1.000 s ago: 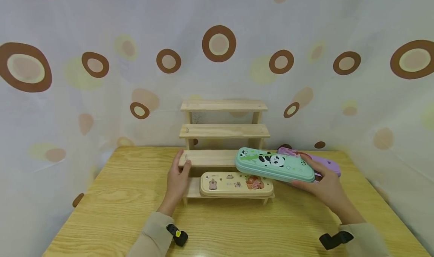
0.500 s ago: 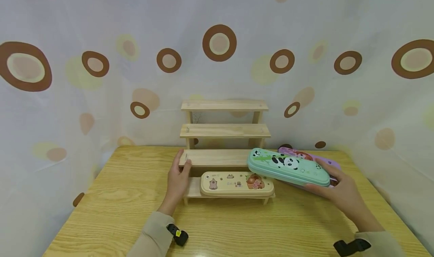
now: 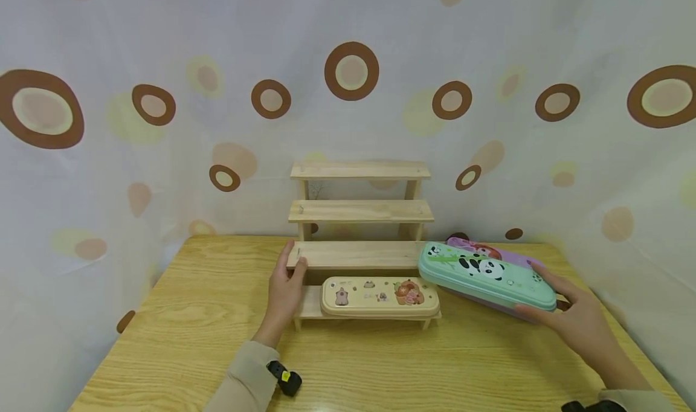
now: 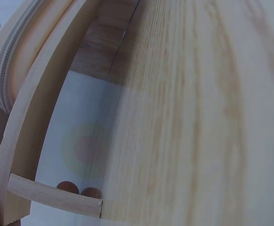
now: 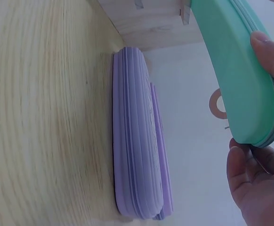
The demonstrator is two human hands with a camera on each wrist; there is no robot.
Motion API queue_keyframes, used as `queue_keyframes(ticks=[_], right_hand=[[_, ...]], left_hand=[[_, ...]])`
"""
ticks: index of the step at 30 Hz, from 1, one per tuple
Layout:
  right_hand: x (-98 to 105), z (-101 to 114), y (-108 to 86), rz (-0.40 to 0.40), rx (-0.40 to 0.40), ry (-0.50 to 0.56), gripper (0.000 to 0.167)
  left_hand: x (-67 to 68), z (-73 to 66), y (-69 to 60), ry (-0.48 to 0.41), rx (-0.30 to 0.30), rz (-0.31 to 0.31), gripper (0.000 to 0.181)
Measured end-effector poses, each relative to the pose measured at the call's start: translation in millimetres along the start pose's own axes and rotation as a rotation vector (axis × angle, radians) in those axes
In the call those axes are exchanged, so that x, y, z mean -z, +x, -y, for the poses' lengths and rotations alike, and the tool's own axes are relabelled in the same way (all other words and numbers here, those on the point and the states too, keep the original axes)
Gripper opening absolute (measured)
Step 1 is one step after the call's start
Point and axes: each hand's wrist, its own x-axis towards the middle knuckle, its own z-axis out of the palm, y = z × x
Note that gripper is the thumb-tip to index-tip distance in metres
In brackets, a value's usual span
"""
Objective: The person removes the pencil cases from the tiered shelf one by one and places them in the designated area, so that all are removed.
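My right hand holds a mint-green pencil case with panda prints by its right end. The case is raised and slants down to the right, its left end beside the rack's second step from the bottom. Below and behind it, a purple pencil case is partly covered. The right wrist view has two purple cases, the nearer one in front of the farther. My left hand grips the left end of that second step on the wooden stepped rack, thumb at its front edge.
A cream pencil case with animal prints lies on the rack's lowest step. The upper two steps rise behind it. All stand on a wood-grain table, with a patterned curtain close behind.
My right hand has carried the green pencil case to the right, its left end moving off the second step toward the purple cases. The left hand has stayed in place.
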Motion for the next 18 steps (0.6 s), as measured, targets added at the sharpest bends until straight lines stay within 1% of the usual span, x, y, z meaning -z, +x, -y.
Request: queue_keyframes(ticks=[7, 11, 14, 18], right_hand=[[10, -9, -9.3, -0.002, -0.052, -0.046, 0.085], [15, -16, -14.4, -0.002, -0.073, -0.022, 0.084], [17, -22, -17.0, -0.006, -0.069, -0.003, 0.084], [18, -32, -18.8, -0.004, -0.062, -0.025, 0.084]], left_hand=[[-0.4, -1.0, -1.3, 0.015, 0.007, -0.001, 0.058], [-0.4, 0.8, -0.3, 0.006, -0.002, 0.003, 0.059], [-0.1, 0.6, -0.3, -0.003, -0.008, 0.008, 0.060], [0.3, -1.0, -0.7, 0.007, -0.012, 0.005, 0.060]])
